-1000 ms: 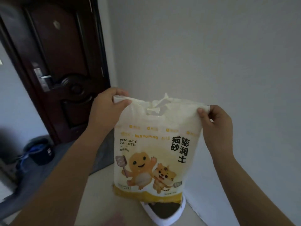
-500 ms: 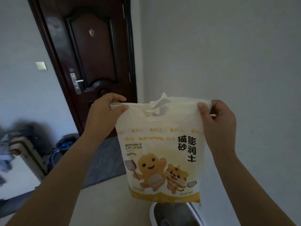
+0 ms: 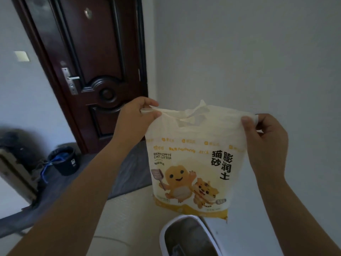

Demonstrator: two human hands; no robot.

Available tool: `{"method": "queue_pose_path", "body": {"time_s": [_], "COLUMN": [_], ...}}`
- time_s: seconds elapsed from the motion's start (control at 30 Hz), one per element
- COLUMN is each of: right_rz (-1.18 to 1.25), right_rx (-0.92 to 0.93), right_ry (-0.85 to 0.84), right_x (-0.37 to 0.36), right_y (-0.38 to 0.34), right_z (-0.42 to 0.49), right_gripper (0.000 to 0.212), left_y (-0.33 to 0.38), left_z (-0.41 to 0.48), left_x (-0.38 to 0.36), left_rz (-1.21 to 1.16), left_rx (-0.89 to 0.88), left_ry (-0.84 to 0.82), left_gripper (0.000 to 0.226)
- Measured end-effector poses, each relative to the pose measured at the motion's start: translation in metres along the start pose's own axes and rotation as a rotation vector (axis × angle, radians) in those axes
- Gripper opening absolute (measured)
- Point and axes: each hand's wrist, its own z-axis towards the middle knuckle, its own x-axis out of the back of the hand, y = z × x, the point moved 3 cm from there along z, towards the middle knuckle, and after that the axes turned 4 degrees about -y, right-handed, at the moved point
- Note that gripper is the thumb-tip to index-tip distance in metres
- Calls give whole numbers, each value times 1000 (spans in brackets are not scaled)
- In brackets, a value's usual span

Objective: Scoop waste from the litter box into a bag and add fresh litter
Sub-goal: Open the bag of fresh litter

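The bag of cat litter (image 3: 193,163) hangs upright in the air at the centre right of the frame, with its printed front facing the camera. Its top edge is pulled taut between 2 hands. The left hand (image 3: 135,117) pinches the bag's upper left corner between curled fingers and thumb. The right hand (image 3: 265,137) pinches the upper right corner in the same way. Directly below the bag's yellow bottom edge, at the bottom centre of the frame, sits the white-rimmed litter box (image 3: 182,217) with grey litter inside. A dark wooden door (image 3: 96,61) fills the upper left. A dark bucket (image 3: 64,161) stands on the floor at the left, near a grey mat (image 3: 129,172) in front of the door.
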Motion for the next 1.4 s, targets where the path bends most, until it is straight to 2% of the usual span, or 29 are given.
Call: {"method": "queue_pose_path", "body": {"time_s": [0.3, 0.47, 0.63, 0.77, 0.97, 1.23, 1.4], "right_rz": [-240, -361, -405, -421, -505, -538, -562], "right_rx": [-63, -107, -241, -343, -440, -576, -638], "right_ry": [240, 433, 617, 661, 735, 775, 846], "right_x": [4, -36, -93, -119, -140, -156, -152], "right_y": [13, 18, 25, 31, 34, 46, 36], "right_z": [21, 17, -8, -32, -83, -143, -188], "right_gripper": [18, 18, 21, 17, 14, 20, 21], "left_y": [-32, -75, -125, -136, -148, -195, -193], "left_z": [83, 129, 170, 185, 176, 119, 75], "left_x": [-80, -112, -124, -130, -157, -179, -179], "left_rz": [-129, -247, -241, -195, -146, -18, -29], "left_rx": [-124, -221, -320, -400, -510, -520, -560], "left_ry": [-260, -482, -715, -765, -906, -1181, -1277], "left_gripper": [18, 18, 17, 14, 14, 16, 14]}}
